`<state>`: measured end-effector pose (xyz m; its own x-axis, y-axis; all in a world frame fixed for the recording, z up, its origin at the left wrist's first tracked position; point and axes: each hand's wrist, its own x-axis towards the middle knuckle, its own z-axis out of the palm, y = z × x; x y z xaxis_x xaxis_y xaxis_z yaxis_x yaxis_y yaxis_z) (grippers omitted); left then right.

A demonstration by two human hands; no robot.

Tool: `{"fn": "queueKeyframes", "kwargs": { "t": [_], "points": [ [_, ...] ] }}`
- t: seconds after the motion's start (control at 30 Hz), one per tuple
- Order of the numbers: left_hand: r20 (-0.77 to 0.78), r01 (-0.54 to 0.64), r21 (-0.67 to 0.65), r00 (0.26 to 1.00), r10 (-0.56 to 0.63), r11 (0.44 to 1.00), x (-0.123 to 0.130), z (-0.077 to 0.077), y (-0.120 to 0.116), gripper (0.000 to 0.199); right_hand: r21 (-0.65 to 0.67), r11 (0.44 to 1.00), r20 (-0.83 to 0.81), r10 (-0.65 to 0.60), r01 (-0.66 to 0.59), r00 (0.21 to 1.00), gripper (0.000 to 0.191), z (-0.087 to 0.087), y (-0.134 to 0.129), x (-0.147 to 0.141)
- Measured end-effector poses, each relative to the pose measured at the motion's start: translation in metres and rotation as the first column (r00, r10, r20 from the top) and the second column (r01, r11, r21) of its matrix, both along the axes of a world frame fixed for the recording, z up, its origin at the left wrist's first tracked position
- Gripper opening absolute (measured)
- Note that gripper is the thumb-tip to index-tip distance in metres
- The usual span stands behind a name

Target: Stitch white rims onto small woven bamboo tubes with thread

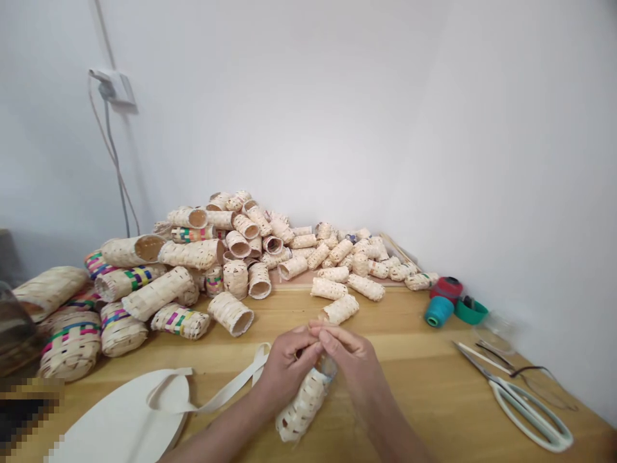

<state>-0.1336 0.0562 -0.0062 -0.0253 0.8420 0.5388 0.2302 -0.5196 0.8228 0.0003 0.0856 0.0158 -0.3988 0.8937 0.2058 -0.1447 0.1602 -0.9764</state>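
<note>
At six o'clock, the small woven basket [303, 406] slanted below the left hand [289, 366] and right hand [354, 360], whose fingertips pressed together, any pinched strand indistinct. Its sides were woven; its upper end seemed unfinished.

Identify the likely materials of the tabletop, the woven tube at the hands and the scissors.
Tabletop: wood or wood-look laminate, smooth, with visible grain.
Woven tube: flat, pale interlaced strips, matte; bamboo or wood, perhaps.
Scissors: grey blades, likely metal; pale, smooth handles, probably plastic.
</note>
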Motion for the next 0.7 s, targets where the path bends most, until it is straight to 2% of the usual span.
{"fn": "queueKeyframes", "kwargs": {
  "t": [0.2, 0.3, 0.37, 0.57, 0.63, 0.7],
  "points": [
    [-0.032, 0.018, -0.105, 0.999, -0.022, 0.994, -0.003, -0.006, 0.002, 0.037, -0.121, 0.993, -0.178, -0.020, -0.002, 0.984, 0.038, 0.010, 0.016, 0.004],
    [-0.047, 0.119, -0.098, 0.991, -0.124, 0.988, -0.008, -0.004, 0.004, 0.044, -0.198, 0.977, -0.352, 0.001, -0.075, 0.936, 0.038, 0.015, 0.025, 0.011],
    [-0.071, 0.184, -0.102, 0.979, -0.191, 0.978, -0.010, -0.001, 0.005, 0.047, -0.245, 0.963, -0.398, 0.001, -0.107, 0.917, 0.041, 0.016, 0.025, 0.014],
    [-0.128, 0.358, -0.155, 0.917, -0.378, 0.921, -0.007, 0.002, 0.001, 0.048, -0.279, 0.958, -0.252, -0.013, -0.060, 0.968, 0.050, 0.007, 0.026, 0.012],
    [-0.154, 0.425, -0.162, 0.881, -0.448, 0.891, -0.005, 0.004, -0.002, 0.045, -0.269, 0.963, -0.181, -0.086, 0.035, 0.980, 0.050, 0.006, 0.043, 0.018],
    [-0.154, 0.474, -0.155, 0.855, -0.495, 0.867, -0.005, 0.006, -0.004, 0.044, -0.237, 0.952, -0.103, -0.225, 0.196, 0.969, 0.045, 0.005, 0.067, 0.037]
  ]
}}
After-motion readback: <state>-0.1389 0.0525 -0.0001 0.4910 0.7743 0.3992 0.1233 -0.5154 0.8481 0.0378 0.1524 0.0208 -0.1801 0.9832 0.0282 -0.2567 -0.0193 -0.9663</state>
